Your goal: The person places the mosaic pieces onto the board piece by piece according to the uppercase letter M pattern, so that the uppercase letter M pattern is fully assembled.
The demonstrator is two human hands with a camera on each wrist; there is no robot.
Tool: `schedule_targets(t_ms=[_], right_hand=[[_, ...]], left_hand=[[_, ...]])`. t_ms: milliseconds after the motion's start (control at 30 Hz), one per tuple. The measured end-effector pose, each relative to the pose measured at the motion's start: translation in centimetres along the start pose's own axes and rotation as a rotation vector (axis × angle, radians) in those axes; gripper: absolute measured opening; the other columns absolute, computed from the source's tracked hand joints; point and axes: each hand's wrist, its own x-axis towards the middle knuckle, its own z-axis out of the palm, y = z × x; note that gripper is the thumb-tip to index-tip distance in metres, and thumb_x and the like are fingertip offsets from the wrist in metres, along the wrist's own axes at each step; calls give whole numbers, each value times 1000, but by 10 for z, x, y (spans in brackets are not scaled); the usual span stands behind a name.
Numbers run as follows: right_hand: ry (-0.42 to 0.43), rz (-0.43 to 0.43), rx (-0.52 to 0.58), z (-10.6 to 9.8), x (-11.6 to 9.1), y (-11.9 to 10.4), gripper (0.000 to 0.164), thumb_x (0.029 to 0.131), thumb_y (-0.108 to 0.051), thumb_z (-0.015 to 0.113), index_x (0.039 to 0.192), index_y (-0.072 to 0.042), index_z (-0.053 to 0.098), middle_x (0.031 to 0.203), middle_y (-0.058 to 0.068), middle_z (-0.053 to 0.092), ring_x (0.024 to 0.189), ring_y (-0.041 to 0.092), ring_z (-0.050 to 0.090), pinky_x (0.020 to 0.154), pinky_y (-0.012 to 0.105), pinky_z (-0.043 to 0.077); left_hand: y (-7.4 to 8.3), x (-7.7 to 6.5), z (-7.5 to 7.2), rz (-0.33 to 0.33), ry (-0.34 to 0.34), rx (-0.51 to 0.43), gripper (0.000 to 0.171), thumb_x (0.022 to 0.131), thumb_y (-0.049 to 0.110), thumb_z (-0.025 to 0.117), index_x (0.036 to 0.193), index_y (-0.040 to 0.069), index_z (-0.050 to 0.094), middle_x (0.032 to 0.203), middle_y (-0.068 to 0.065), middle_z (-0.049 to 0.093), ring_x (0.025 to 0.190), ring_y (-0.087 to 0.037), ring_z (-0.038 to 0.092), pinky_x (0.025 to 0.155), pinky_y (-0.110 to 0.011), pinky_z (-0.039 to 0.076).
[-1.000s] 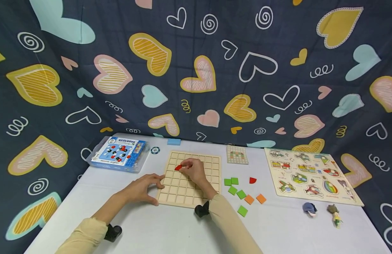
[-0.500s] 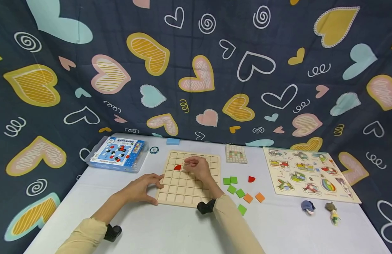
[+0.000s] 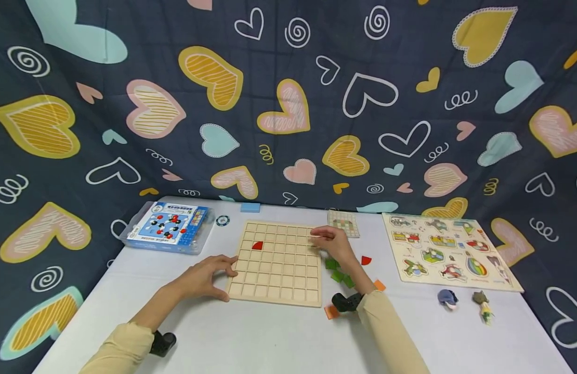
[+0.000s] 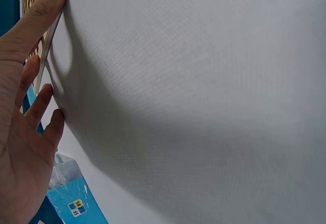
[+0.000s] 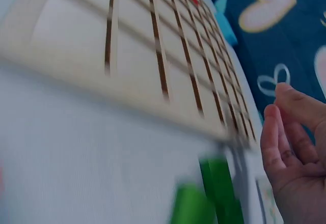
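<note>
A wooden grid board (image 3: 274,283) lies on the white table, with a red quarter-circle piece (image 3: 257,245) in a cell toward its upper left. My left hand (image 3: 199,280) rests at the board's left side, thumb by the front corner and fingertips along the edge. Over the board's right edge is my right hand (image 3: 335,246); the right wrist view shows the hand (image 5: 300,152) with loosely bent fingers and nothing visible between them. Green square tiles (image 3: 332,264) lie below that hand, partly hidden by the arm. A second red quarter-circle piece (image 3: 366,260) lies right of the wrist.
Orange tiles (image 3: 332,311) lie around the right forearm. A patterned card (image 3: 343,223) is behind the right hand. Farther right are a picture puzzle board (image 3: 457,254) and two small figures (image 3: 484,306). A boxed molecule set (image 3: 169,228) stands at the back left.
My right hand has let go of the red quarter-circle piece on the board and moved right to the board's right edge. The left hand stays at the board's left side.
</note>
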Motion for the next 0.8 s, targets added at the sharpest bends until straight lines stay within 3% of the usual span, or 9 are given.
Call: schedule_targets(t_ms=[200, 500, 633, 800], right_hand=[[13, -21, -137, -40, -6, 23, 26, 87, -3, 68, 111, 7, 65, 111, 24, 66, 92, 26, 65, 74, 23, 54], [-136, 95, -271, -74, -27, 28, 26, 86, -5, 70, 110, 3, 66, 100, 16, 67, 74, 16, 55, 59, 21, 46], [-197, 109, -292, -79, -32, 25, 29, 82, 0, 72, 109, 7, 65, 88, 18, 64, 73, 18, 52, 58, 20, 44], [-197, 98, -338, -78, -30, 31, 28, 78, 1, 75, 105, 5, 67, 84, 12, 65, 73, 18, 54, 61, 20, 45]], left_hand=[[-1, -1, -1, -9, 2, -3, 41, 64, 40, 86, 96, 23, 66, 143, -10, 48, 124, -36, 46, 98, -57, 41], [-2, 2, 0, 12, -1, 5, 43, 64, 41, 85, 98, 23, 68, 143, -9, 49, 124, -35, 46, 98, -55, 41], [-2, 3, 0, 13, -6, 7, 42, 64, 41, 85, 98, 23, 68, 143, -9, 48, 125, -35, 46, 98, -55, 42], [-3, 1, 0, 4, -6, 6, 42, 64, 40, 85, 97, 23, 67, 143, -9, 48, 125, -36, 45, 96, -57, 42]])
